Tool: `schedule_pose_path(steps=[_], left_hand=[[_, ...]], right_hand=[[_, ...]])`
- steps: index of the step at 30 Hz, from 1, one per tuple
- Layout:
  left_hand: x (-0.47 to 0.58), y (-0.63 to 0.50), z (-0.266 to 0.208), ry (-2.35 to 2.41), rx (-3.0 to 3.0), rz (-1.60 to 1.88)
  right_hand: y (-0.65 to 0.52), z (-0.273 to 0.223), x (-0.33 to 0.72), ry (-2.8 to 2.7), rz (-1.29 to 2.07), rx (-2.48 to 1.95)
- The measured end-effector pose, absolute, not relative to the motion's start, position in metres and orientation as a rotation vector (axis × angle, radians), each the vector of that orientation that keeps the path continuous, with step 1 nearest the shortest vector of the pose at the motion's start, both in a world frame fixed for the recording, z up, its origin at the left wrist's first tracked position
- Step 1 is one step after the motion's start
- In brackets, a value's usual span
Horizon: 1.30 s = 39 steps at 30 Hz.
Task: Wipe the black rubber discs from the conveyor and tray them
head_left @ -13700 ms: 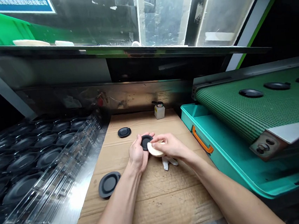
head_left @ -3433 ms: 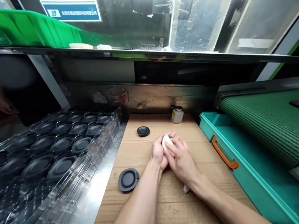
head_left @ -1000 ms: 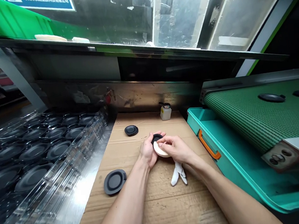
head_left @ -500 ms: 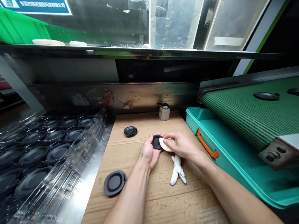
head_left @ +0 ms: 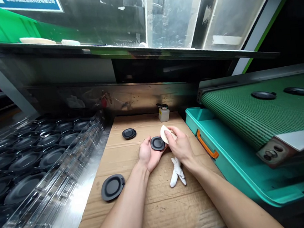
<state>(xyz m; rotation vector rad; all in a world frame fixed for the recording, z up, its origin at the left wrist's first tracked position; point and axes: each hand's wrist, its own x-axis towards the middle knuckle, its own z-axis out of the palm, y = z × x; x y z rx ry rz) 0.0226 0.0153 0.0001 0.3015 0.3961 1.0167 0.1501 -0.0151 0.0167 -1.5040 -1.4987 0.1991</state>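
Note:
A small round black plastic lid [head_left: 157, 143] lies on the upturned fingers of my left hand [head_left: 146, 155], its flat face toward me. My right hand [head_left: 181, 145] pinches a cream-white round pad [head_left: 164, 134] between thumb and fingers. The pad is tilted up just right of the lid, close to its edge. Below my right hand, white gloves [head_left: 177, 172] lie bunched on the cardboard [head_left: 174, 212]. A larger black lid [head_left: 113, 187] with a small tab rests left of my left forearm. Another small black lid or short stack [head_left: 129, 133] sits farther back.
Clear trays [head_left: 73, 161] with many black lids stand at the left. A small bottle [head_left: 164, 113] is at the back. To the right are a teal bin [head_left: 229, 178] with an orange handle and a green conveyor belt [head_left: 234, 109] carrying black lids [head_left: 263, 95]. A metal shelf crosses above.
My right hand has drawn the pad off the lid's face and tipped it upward. The lid now shows in full on my left hand. The view has turned slightly right.

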Motion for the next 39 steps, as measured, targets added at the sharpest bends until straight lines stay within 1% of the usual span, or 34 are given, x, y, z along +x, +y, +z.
schedule_pose_path(steps=[4,9,12,14,18,23,27,32,36,39], left_hand=[[0.019,0.018,0.001,0.385,0.250,1.016],[0.020,0.017,0.000,0.433,0.265,1.017],[0.021,0.015,-0.001,0.451,0.288,1.004],[0.023,0.013,-0.001,0.457,0.308,1.003],[0.026,0.011,-0.001,0.480,0.343,1.027],[0.027,0.011,-0.005,0.499,0.380,0.997],[0.029,0.010,-0.007,0.413,0.448,0.981],[0.029,0.011,-0.007,0.519,0.399,0.983],[0.030,0.011,-0.009,0.493,0.431,1.005],[0.030,0.011,-0.009,0.517,0.427,1.001]], right_hand=[[-0.018,0.016,0.147,-1.486,0.361,-1.454],[-0.023,0.017,0.144,-1.718,0.530,-1.359],[-0.024,0.017,0.146,-1.798,0.667,-1.389],[-0.022,0.017,0.146,-1.782,0.669,-1.417],[-0.019,0.017,0.146,-1.667,0.564,-1.452],[-0.017,0.022,0.147,-1.734,0.806,-1.407],[-0.014,0.027,0.150,-1.617,0.650,-1.412],[-0.017,0.029,0.152,-1.729,0.846,-1.451],[-0.021,0.032,0.153,-1.655,0.810,-1.402],[-0.019,0.031,0.151,-1.754,0.855,-1.362]])
